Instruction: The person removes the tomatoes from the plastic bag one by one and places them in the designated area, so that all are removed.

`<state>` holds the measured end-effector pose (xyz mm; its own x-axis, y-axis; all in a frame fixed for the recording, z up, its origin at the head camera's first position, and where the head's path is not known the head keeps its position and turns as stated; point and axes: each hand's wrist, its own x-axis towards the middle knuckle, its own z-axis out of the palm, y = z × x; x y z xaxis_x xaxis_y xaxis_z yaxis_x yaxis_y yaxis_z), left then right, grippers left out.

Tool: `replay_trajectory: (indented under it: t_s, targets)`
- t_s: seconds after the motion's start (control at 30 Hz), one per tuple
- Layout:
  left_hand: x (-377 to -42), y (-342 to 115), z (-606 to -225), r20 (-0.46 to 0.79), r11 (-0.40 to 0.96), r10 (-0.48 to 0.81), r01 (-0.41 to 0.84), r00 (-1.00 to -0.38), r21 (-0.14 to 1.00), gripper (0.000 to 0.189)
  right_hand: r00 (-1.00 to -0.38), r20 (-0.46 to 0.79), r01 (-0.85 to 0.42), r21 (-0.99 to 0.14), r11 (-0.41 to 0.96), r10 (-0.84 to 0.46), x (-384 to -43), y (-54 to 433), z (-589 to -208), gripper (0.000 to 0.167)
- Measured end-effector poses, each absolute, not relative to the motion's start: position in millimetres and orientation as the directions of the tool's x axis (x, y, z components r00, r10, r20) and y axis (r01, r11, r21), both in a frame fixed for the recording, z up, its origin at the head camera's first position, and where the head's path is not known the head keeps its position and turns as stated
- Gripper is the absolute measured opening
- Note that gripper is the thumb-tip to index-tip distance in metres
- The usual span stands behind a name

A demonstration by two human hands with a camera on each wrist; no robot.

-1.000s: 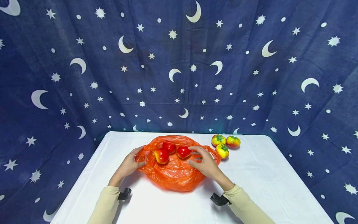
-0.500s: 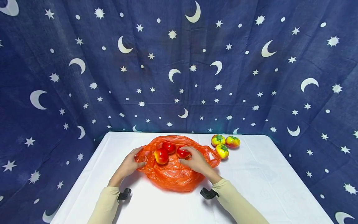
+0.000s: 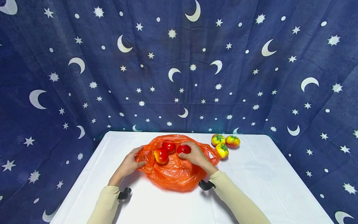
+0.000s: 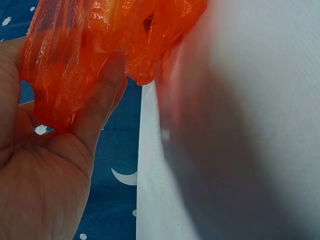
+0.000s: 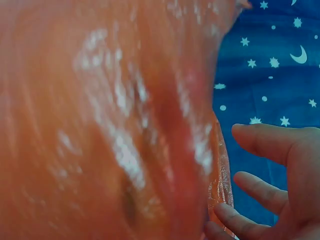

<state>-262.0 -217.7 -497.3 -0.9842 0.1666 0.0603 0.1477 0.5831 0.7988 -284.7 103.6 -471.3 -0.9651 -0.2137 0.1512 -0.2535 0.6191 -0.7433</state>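
An orange-red plastic bag (image 3: 173, 179) lies spread on the table with its mouth turned up. Three shiny round red fruits are in its opening; one red fruit (image 3: 161, 155) has a yellow side, and another red fruit (image 3: 168, 147) sits behind it. At the bag's left rim, my left hand (image 3: 128, 163) pinches the plastic between thumb and fingers, as the left wrist view confirms. My right hand (image 3: 195, 155) grips the rightmost red fruit (image 3: 183, 149), thumb in front and fingers behind. In the right wrist view, bag plastic (image 5: 100, 125) hides that fruit and part of the hand.
Three yellow-and-red tomato-like fruits (image 3: 222, 151) with green leafy tops stand behind the bag's right end. A white cloth covers the table (image 3: 260, 186). A dark blue curtain (image 3: 156, 77) with moons and stars hangs around it.
My right hand has moved left onto the rightmost red fruit and closed around it; the fruit has shifted slightly away from me. My left hand has stayed on the bag rim.
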Motion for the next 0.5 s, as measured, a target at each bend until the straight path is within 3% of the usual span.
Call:
replay_trajectory:
  t_s: [0.5]
  targets:
    - [-262.0, -216.9, -495.1, 0.044, 0.582, 0.162, 0.131, -0.986, 0.802, 0.078, -0.979, 0.082, -0.185, -0.734, 0.654, -0.185, -301.2, 105.0, -478.0, 0.065]
